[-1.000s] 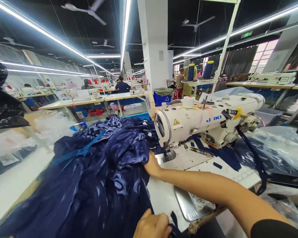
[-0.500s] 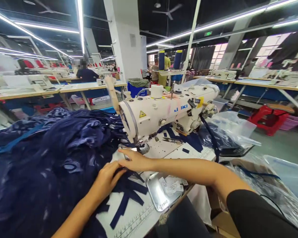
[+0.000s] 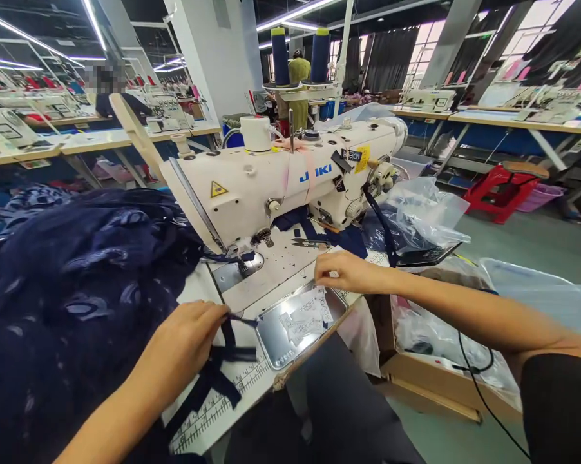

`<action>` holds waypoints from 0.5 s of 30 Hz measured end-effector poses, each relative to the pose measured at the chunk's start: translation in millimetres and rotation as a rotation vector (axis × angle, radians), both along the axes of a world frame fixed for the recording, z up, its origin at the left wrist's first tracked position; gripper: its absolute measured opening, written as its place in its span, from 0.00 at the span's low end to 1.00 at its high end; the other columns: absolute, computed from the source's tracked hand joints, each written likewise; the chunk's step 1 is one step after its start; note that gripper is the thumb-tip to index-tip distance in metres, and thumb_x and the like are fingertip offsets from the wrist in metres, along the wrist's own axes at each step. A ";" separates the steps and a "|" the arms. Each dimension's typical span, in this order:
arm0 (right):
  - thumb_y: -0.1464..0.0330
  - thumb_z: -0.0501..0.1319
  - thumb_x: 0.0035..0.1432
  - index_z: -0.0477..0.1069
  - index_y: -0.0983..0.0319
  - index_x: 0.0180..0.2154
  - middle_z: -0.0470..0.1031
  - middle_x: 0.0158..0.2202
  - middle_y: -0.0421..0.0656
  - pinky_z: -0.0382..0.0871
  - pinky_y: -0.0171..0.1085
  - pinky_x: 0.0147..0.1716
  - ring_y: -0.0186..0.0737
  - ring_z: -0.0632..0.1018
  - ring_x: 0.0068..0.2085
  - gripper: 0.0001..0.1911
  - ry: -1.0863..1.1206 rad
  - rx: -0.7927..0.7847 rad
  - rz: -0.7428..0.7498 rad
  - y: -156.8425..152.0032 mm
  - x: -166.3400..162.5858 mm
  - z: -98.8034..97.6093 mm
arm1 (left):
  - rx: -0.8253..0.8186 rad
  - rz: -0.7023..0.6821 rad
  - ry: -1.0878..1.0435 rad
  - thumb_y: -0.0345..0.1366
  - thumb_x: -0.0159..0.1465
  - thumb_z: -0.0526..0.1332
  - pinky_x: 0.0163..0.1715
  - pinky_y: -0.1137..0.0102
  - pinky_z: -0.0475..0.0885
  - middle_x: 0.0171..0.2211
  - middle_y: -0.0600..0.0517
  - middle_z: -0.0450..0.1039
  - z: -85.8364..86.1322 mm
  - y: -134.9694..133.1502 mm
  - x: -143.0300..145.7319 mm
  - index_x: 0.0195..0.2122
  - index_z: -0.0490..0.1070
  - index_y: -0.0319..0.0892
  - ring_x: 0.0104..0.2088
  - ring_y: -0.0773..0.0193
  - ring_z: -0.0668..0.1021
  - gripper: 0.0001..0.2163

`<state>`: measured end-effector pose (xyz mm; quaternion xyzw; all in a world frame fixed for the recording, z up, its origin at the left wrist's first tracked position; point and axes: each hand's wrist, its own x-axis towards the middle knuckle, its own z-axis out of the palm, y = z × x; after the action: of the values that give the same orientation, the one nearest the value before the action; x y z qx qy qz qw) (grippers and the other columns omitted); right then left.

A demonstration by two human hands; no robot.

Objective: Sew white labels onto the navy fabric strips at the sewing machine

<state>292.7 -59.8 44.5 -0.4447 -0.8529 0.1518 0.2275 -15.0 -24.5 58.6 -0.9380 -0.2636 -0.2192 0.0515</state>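
Observation:
A white sewing machine stands on the table in front of me. My left hand is closed on a navy fabric strip that lies on the table's ruler edge, beside a big heap of dark blue patterned fabric. My right hand hovers over the far corner of a metal tray that holds several white labels. Its fingers are curled in a pinch at the labels, and I cannot make out what they hold.
Small scissors lie on the machine bed. Clear plastic bags and a cardboard box sit to the right. Two thread cones stand behind the machine. A red stool and other workstations with people lie beyond.
My right hand has moved from the strips near the needle over to the label tray. My left hand keeps the navy strip. My view has swung right and down.

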 end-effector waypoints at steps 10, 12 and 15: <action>0.71 0.56 0.57 0.69 0.62 0.36 0.70 0.35 0.42 0.54 0.33 0.26 0.35 0.70 0.32 0.05 -0.333 -0.062 0.115 -6.3 -58.1 0.8 | -0.324 0.271 -0.305 0.33 0.58 0.50 0.33 0.68 0.67 0.29 0.49 0.72 -25.7 34.9 65.4 0.31 0.67 0.40 0.32 0.61 0.74 0.08; 0.70 0.56 0.57 0.68 0.62 0.36 0.69 0.37 0.43 0.53 0.33 0.25 0.36 0.70 0.31 0.05 -0.385 -0.119 0.086 -4.7 -67.4 -1.5 | -0.329 0.315 -0.325 0.35 0.57 0.52 0.31 0.69 0.66 0.27 0.50 0.71 -38.3 36.7 56.9 0.28 0.67 0.40 0.29 0.62 0.72 0.07; 0.71 0.56 0.56 0.66 0.62 0.36 0.68 0.37 0.43 0.52 0.33 0.24 0.36 0.69 0.30 0.05 -0.412 -0.204 0.068 -3.8 -76.8 -8.9 | -0.382 0.368 -0.396 0.40 0.55 0.56 0.27 0.71 0.63 0.22 0.54 0.65 -47.1 30.1 42.5 0.21 0.65 0.41 0.24 0.66 0.68 0.09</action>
<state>215.9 -63.6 35.6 -0.4581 -0.8760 0.1510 -0.0026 27.5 5.6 11.5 -0.8066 -0.4698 -0.3308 -0.1388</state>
